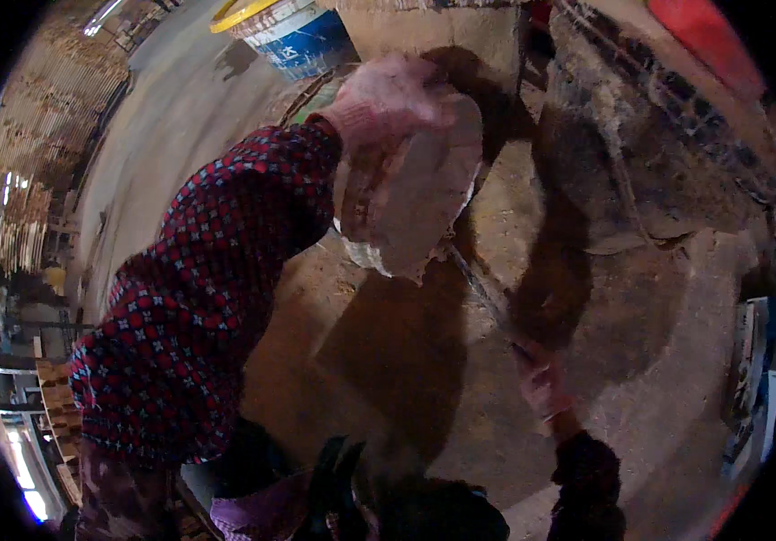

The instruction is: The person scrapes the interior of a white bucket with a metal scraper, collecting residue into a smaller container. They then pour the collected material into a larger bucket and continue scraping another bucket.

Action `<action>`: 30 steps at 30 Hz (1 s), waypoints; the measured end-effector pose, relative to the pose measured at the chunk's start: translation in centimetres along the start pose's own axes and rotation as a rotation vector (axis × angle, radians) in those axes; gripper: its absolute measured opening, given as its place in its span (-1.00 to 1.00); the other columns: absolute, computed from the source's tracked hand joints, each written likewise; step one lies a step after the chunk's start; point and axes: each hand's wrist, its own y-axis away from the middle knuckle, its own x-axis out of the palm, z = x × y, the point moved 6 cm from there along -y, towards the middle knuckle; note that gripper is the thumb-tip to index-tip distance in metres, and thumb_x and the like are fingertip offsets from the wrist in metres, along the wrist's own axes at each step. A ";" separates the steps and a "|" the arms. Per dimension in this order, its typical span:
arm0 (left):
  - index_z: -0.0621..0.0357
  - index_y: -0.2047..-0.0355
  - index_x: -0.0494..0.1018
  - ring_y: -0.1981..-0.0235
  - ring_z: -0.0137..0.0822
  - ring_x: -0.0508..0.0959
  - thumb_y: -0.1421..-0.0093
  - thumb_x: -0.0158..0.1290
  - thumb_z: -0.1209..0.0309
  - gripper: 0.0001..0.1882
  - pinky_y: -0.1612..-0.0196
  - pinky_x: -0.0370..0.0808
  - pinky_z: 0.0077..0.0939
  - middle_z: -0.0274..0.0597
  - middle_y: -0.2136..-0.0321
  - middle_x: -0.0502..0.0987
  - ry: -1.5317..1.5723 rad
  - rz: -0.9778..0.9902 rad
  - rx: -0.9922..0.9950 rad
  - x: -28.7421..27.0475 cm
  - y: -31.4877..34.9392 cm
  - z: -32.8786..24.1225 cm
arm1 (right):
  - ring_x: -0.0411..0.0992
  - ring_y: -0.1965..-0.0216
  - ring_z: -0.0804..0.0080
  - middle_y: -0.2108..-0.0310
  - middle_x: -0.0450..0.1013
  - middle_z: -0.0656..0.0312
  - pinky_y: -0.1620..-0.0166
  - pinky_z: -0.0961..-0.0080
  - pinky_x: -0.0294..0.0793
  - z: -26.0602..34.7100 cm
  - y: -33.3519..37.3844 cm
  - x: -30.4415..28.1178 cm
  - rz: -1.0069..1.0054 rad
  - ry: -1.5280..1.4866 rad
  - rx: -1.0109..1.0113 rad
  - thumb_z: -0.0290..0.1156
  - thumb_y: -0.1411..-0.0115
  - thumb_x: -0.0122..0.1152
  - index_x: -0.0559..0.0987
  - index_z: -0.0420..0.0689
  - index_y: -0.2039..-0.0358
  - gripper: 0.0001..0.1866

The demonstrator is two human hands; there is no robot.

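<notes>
My left hand (390,97), in a pink knit glove, is closed over the upper edge of a rounded, mud-coated object (428,185) held tilted. Its broad face is pale and its lower edge whitish and ragged; whether it is a bucket or a slab I cannot tell. Lower right, my right hand (543,383), also gloved in pink, grips a thin, long-handled tool (493,307). The far end of that tool meets or lies close to the object's lower right edge, and its tip is hard to make out. A dark patterned sleeve (216,252) covers my left arm.
Beyond my left hand stand a blue and white bucket (302,45) with a yellow rim and a large tan drum (433,36). A dirt-stained grey sheet (640,153) slopes at the right, below something red (708,41). Stacked boards (54,108) line the far left.
</notes>
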 end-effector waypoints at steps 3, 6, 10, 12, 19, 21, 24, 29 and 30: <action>0.13 0.12 0.53 0.18 0.05 0.56 0.06 0.03 -0.13 -0.34 0.09 0.50 -0.20 0.11 0.29 0.57 0.076 0.075 -0.115 0.0 0.7 -1.0 | 0.44 0.46 0.69 0.10 0.47 0.23 0.43 0.72 0.50 -1.6 -0.5 -2.2 0.273 -0.167 0.249 -0.11 -0.31 0.02 0.28 0.02 -0.24 -0.47; 0.13 0.12 0.53 0.19 0.03 0.56 0.07 0.02 -0.14 -0.33 0.09 0.50 -0.21 0.07 0.30 0.58 0.009 0.159 -0.125 0.3 0.3 -2.6 | 0.47 0.34 0.47 0.04 0.46 0.18 0.32 0.55 0.53 -1.5 -0.2 -1.8 -0.057 0.913 -0.391 -0.15 -0.32 -0.05 0.35 0.05 -0.20 -0.55; 0.13 0.10 0.53 0.18 0.00 0.57 0.11 0.06 -0.10 -0.33 0.09 0.50 -0.22 0.04 0.28 0.58 0.106 0.121 -0.099 -0.1 0.8 -2.1 | 0.52 0.24 0.23 0.09 0.49 0.17 0.23 0.31 0.54 -2.8 -0.3 8.0 -0.874 2.896 -0.930 -0.20 -0.27 -0.01 0.43 0.13 -0.12 -0.60; 0.13 0.10 0.53 0.18 -0.01 0.57 0.13 0.07 -0.08 -0.34 0.09 0.50 -0.22 0.05 0.27 0.58 0.097 0.105 -0.005 -0.8 1.2 1.5 | 0.51 0.25 0.19 0.16 0.50 0.15 0.24 0.29 0.52 -4.1 -1.9 14.4 -1.001 3.104 -0.759 -0.21 -0.23 0.06 0.45 0.10 -0.07 -0.62; 0.09 0.01 0.50 0.14 -0.07 0.57 0.10 0.16 -0.08 -0.30 0.04 0.49 -0.33 0.00 0.18 0.58 0.107 0.232 0.029 2.1 -1.1 3.8 | 0.51 0.24 0.02 0.28 0.53 0.07 0.21 0.06 0.51 -6.4 -4.9 26.3 -0.860 3.376 -0.540 -0.29 -0.19 -0.02 0.56 -0.01 0.18 -0.75; 0.16 -0.01 0.48 0.16 -0.29 0.56 0.08 0.24 0.19 -0.39 0.03 0.48 -0.45 -0.12 0.18 0.60 0.207 0.246 0.093 -1.7 -1.1 2.5 | 0.52 0.24 0.01 0.28 0.54 0.03 0.19 0.09 0.52 -7.7 -6.3 29.2 -0.946 3.410 -0.300 -0.29 -0.16 0.00 0.58 -0.07 0.26 -0.76; 0.09 -0.07 0.45 0.18 -0.41 0.55 -0.02 0.26 0.33 -0.45 0.08 0.47 -0.51 -0.14 0.12 0.57 0.559 0.380 -0.001 -1.2 -1.9 9.1 | 0.51 0.19 0.07 0.29 0.53 0.06 0.14 0.17 0.52 -10.2 -7.0 32.3 -0.978 3.561 -0.194 -0.29 -0.16 0.02 0.62 -0.01 0.27 -0.77; 0.11 -0.03 0.47 0.19 -0.41 0.55 -0.04 0.25 0.33 -0.49 0.08 0.47 -0.50 -0.18 0.15 0.58 0.362 0.312 0.021 -1.0 -2.3 5.5 | 0.52 0.19 0.19 0.32 0.53 0.16 0.12 0.27 0.53 -12.4 -8.1 34.1 -1.014 3.742 -0.105 -0.34 -0.15 0.07 0.63 0.01 0.29 -0.82; 0.11 -0.03 0.47 0.19 -0.41 0.55 -0.04 0.25 0.33 -0.50 0.08 0.47 -0.50 -0.19 0.16 0.58 0.326 0.300 0.006 -1.9 -2.1 6.0 | 0.52 0.20 0.21 0.33 0.53 0.18 0.13 0.29 0.53 -13.1 -8.7 34.2 -0.998 3.769 -0.002 -0.35 -0.14 0.09 0.62 0.00 0.30 -0.83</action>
